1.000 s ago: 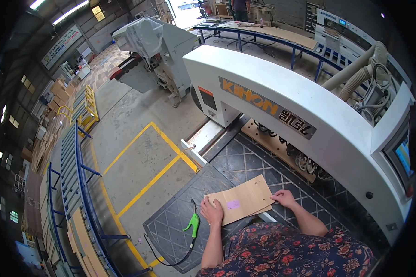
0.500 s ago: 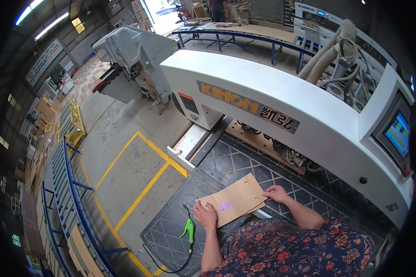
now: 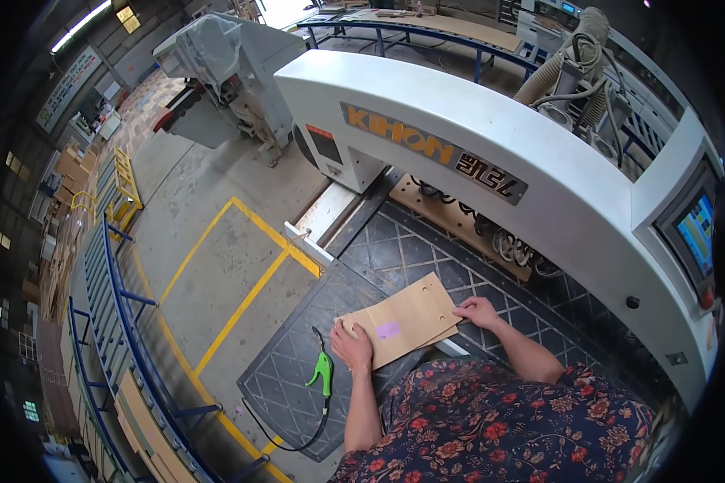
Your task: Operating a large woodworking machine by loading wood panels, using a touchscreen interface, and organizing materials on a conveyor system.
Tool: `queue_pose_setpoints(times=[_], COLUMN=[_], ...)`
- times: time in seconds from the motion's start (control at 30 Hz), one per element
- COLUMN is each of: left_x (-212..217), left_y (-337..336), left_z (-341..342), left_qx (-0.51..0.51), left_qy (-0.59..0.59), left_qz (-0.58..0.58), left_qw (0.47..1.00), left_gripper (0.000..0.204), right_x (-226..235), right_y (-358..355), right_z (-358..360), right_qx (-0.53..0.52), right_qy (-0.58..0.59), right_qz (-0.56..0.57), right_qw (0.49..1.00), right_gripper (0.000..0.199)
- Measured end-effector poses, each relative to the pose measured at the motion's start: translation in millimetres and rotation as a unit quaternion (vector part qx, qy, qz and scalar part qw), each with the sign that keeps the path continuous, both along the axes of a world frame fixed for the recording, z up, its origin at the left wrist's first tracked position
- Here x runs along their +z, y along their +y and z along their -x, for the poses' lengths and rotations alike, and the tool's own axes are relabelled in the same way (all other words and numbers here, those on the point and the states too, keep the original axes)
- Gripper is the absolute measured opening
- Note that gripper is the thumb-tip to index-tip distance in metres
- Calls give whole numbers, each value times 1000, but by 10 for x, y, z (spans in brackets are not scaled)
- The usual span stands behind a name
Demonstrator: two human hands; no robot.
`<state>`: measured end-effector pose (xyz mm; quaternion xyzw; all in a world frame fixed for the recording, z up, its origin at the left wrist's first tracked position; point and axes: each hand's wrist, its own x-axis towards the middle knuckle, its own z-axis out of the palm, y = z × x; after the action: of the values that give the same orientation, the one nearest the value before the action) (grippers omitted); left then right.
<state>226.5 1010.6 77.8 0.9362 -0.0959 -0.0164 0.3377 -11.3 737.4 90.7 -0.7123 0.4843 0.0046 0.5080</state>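
Note:
A light wood-coloured panel [image 3: 415, 310] with a purple sticker [image 3: 387, 330] and small round holes near its right end lies in front of me over the dark machine bed. Another panel [image 3: 441, 338] peeks out askew beneath it. My left hand [image 3: 352, 346] is curled round the left end, thumb on top. At the opposite end, my right hand [image 3: 477, 312] pinches the right edge between thumb and fingers. Left of my left forearm, a green air blow gun [image 3: 321, 370] with a black hose rests on the bed.
A large white machine arm [image 3: 459, 137] spans the bed ahead, with a touchscreen [image 3: 695, 233] at the right. Coiled hoses [image 3: 511, 245] hang under it. Blue roller conveyors [image 3: 129, 306] run along the left, beyond yellow floor lines [image 3: 242, 298]. A grey machine [image 3: 225, 80] stands farther back.
The view has tilted downward, so the background sits higher. Both hands keep their hold on the panel ends; the lower panel sticks out slightly more at the near right.

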Motion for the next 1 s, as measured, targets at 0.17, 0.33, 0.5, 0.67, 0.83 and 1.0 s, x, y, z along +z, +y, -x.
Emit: queue_pose_setpoints(times=[0.17, 0.33, 0.5, 0.67, 0.83, 1.0], left_x=[18, 30, 11, 1, 4, 12], left_y=[-7, -8, -4, -1, -1, -2], left_z=[-8, -14, -12, -21, -20, -19], left_qx=[-2, 0, -1, 0, -3, -2], left_qy=[-6, -3, -6, -3, -4, 7], left_qz=[4, 3, 2, 4, 4, -2], left_qw=[1000, 1000, 1000, 1000, 1000, 1000], left_gripper=[56, 56, 56, 56, 56, 56], right_x=[0, -43, -53, -27, 0, 8], right_y=[-4, -22, -13, 2, 1, -11], right_z=[-14, -17, -15, -34, -48, -38], right_qx=[2, 10, 3, 0, 1, -2], right_qy=[-3, -5, -24, -20, -32, -10], right_qz=[-4, -7, -19, -20, -35, -50], right_qw=[1000, 1000, 1000, 1000, 999, 999], right_gripper=[45, 44, 37, 33, 33, 39])
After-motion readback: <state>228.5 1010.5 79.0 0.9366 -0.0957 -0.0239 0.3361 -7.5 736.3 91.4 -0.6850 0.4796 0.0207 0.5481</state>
